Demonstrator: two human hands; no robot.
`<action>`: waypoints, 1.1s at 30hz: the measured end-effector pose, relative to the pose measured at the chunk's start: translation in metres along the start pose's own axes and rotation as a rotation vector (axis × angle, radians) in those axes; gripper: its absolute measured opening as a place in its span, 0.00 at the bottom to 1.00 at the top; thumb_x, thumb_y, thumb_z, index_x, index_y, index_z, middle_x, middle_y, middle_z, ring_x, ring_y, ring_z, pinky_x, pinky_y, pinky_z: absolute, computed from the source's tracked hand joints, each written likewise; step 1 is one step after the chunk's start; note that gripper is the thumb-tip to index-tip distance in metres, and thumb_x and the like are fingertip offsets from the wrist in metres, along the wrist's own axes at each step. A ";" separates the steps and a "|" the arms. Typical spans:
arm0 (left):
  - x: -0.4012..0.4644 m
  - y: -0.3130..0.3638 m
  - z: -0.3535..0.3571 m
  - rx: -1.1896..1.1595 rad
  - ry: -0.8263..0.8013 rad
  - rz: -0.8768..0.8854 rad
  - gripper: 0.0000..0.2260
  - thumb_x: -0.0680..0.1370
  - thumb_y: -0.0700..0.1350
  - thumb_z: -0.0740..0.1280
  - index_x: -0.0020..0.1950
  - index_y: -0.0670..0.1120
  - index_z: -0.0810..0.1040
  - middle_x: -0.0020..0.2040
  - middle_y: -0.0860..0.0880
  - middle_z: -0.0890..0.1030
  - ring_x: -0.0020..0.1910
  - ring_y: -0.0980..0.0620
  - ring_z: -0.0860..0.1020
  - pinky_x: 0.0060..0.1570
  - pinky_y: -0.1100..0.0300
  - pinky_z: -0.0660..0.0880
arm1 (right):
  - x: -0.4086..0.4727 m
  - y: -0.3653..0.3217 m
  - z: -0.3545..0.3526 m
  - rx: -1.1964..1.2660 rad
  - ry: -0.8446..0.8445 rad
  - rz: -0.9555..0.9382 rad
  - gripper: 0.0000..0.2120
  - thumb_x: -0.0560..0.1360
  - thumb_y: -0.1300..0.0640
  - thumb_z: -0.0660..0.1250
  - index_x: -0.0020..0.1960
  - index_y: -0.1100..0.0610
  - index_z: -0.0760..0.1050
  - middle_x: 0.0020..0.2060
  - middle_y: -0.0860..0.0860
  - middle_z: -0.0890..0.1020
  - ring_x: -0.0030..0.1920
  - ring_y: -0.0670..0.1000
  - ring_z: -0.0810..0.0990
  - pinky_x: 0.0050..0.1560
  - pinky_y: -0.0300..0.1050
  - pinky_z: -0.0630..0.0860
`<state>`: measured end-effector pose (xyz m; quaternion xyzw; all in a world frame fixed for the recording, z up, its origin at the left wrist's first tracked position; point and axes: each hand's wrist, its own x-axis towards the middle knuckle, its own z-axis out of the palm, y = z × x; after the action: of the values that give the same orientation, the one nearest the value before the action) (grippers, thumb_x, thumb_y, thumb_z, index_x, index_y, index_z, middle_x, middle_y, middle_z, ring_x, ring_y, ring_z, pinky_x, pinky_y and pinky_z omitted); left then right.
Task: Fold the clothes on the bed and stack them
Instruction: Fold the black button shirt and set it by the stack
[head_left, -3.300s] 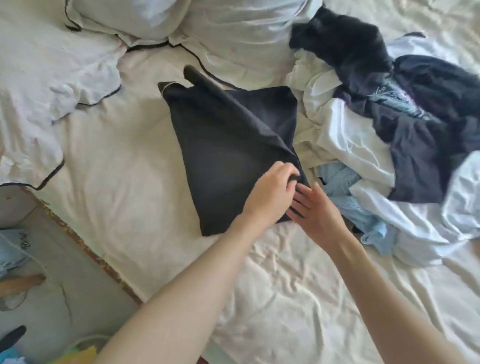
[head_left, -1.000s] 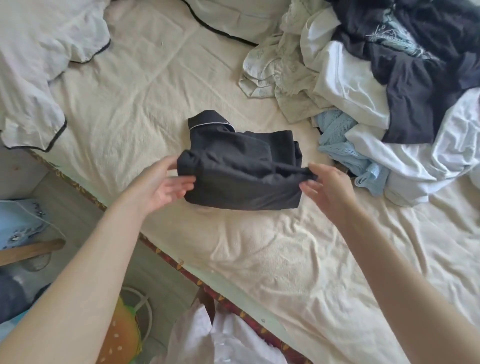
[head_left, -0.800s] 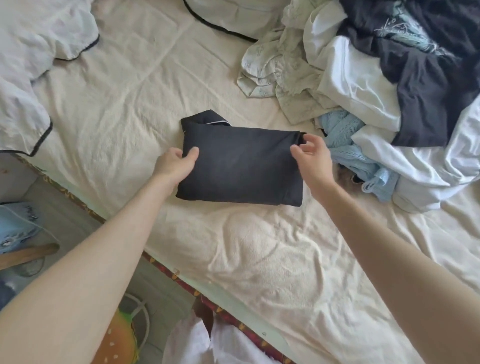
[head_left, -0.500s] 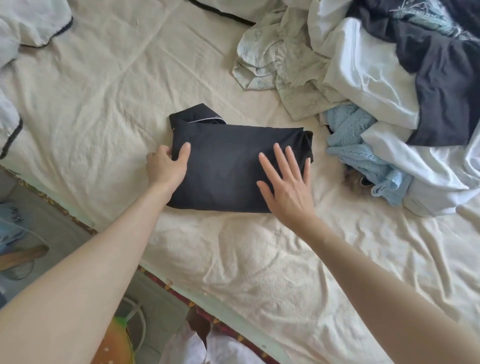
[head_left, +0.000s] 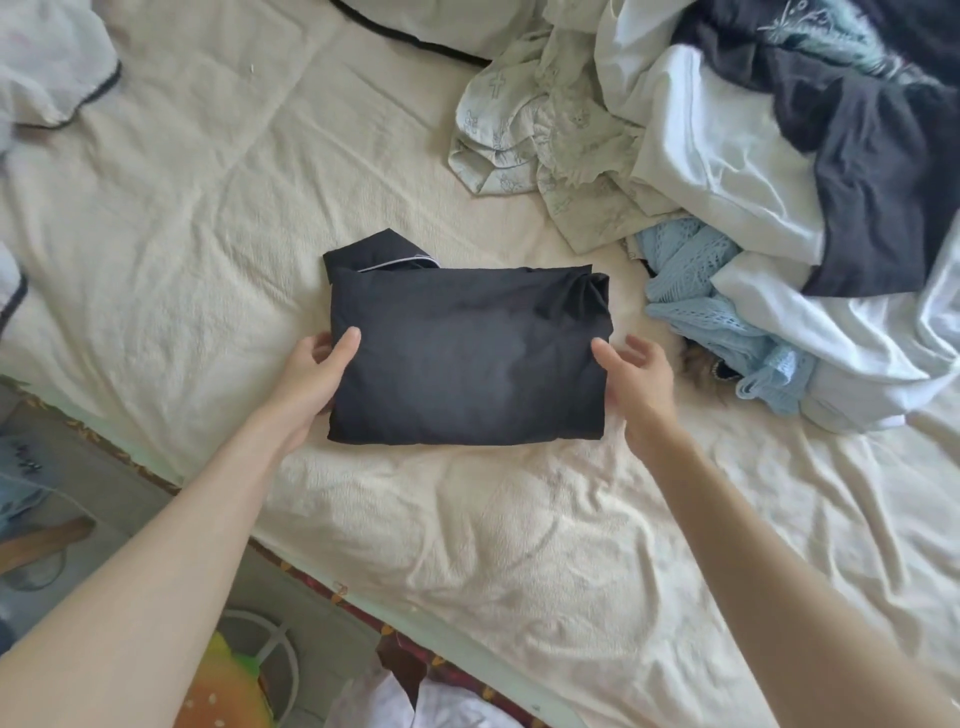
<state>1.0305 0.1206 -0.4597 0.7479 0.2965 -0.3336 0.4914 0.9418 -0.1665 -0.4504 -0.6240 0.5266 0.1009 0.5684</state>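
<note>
a folded black garment (head_left: 467, 358) lies flat on the bed (head_left: 493, 545), a neat rectangle with a collar piped in white sticking out at its far left corner. its right end is bunched into a few creases. the left hand (head_left: 314, 371) grips the garment's left edge, thumb laid on top of the cloth and the fingers curled at the side. the right hand (head_left: 636, 374) is at the right edge, thumb on top touching the cloth, fingers loosely bent beside and partly under the edge; it seems to hold the edge lightly, though how far the fingers go under is hidden. both forearms reach in from the near side of the bed.

to the right, near the garment but not touching it, sits the unfolded pile (head_left: 779, 182): a pale printed cloth (head_left: 524, 135) at its left, a light blue knit (head_left: 696, 291) nearest the folded piece, white fabric (head_left: 727, 156) above that, and dark clothes (head_left: 883, 171) at the far right. a white cover with black piping (head_left: 57, 67) lies at the top left of the bed.

below the bed's patterned edge, the floor (head_left: 104, 478) shows some blurred items, among them a burger-shaped toy (head_left: 228, 686) and a white ring-like frame (head_left: 280, 660).
</note>
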 end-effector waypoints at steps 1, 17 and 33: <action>0.000 0.000 -0.001 -0.003 -0.028 -0.004 0.26 0.78 0.58 0.62 0.72 0.46 0.65 0.65 0.52 0.74 0.62 0.51 0.74 0.63 0.49 0.71 | 0.005 -0.003 -0.005 0.012 -0.059 0.061 0.25 0.75 0.53 0.69 0.69 0.59 0.67 0.62 0.54 0.76 0.59 0.53 0.77 0.62 0.53 0.74; -0.045 0.019 -0.007 -0.065 -0.147 0.068 0.11 0.79 0.47 0.64 0.61 0.51 0.70 0.56 0.53 0.78 0.53 0.54 0.77 0.51 0.51 0.74 | -0.012 -0.034 -0.018 0.069 -0.275 0.167 0.08 0.74 0.64 0.69 0.52 0.59 0.76 0.47 0.53 0.81 0.48 0.53 0.80 0.51 0.53 0.79; -0.232 -0.007 -0.010 0.089 -0.388 0.103 0.08 0.77 0.46 0.68 0.55 0.50 0.75 0.50 0.48 0.82 0.47 0.49 0.81 0.39 0.57 0.76 | -0.254 0.054 -0.138 0.343 0.065 0.140 0.06 0.74 0.63 0.67 0.51 0.57 0.78 0.45 0.54 0.84 0.47 0.54 0.82 0.52 0.53 0.77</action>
<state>0.8877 0.1056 -0.2764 0.7048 0.1423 -0.4588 0.5221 0.7271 -0.1308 -0.2525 -0.4830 0.5961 0.0288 0.6407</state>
